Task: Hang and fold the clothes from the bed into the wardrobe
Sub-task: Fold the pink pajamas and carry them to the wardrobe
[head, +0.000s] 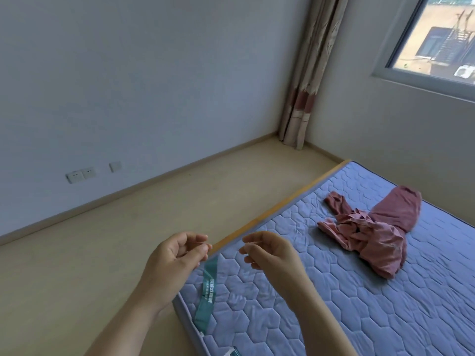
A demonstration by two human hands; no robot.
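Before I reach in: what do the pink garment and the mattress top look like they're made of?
Pink garment: thin, soft cloth with a matte finish, possibly cotton-like. It lies crumpled in limp folds and creases; the weave is too small to tell.
Mattress: quilted textile cover in matte blue-grey. Stitched hexagon lines leave slightly puffed panels, and the filling is hidden.

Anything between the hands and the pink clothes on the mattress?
Nothing visible: only blue quilted mattress lies between the right hand, the left hand and the crumpled pink garment. The wardrobe is out of view.
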